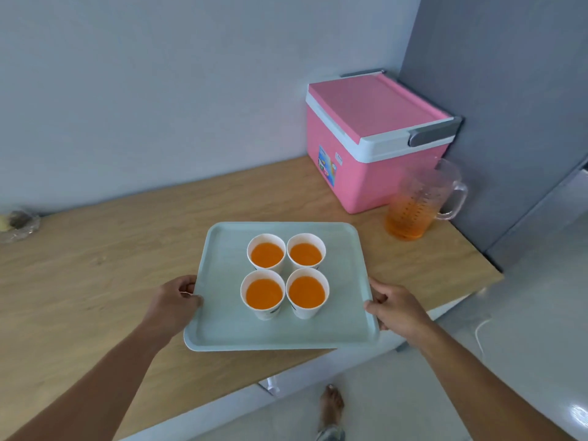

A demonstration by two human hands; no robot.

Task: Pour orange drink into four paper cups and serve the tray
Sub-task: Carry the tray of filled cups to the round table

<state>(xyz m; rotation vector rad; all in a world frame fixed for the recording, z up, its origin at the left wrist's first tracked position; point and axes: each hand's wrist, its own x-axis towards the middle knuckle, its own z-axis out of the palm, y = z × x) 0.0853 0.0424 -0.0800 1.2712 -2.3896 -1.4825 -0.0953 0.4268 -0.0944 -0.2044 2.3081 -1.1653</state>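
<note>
- We hold the tray [222, 326] with both hands, one on each short side, so its long side runs from left to right between them.
- Our left hand [173, 300] grips the left rim: the thumb lies on top near the rim and the fingers curl under the edge, where we cannot see them fully.
- Our right hand [394, 308] grips the right rim in the same way, with the fingers bent around the edge.
- The four paper cups [284, 275] stand in the middle of the tray, two behind and two in front, close together and upright. All four have orange drink inside, so we judge the pouring is finished.
- The cups sit about halfway between the two hands, a little nearer to the right hand. This matters for the next move, because the weight is almost even and both hands must rise together.
- The near edge of the tray passes over the front edge of the wooden counter [95, 281]; whether the tray is already lifted we cannot tell for sure.
- The pitcher [413, 208] stands behind on the right, well apart from the tray, with some drink left, beside a pink cooler box [375, 138].
- The risk we see: if one hand goes higher, the full cups can slide or spill.
</note>
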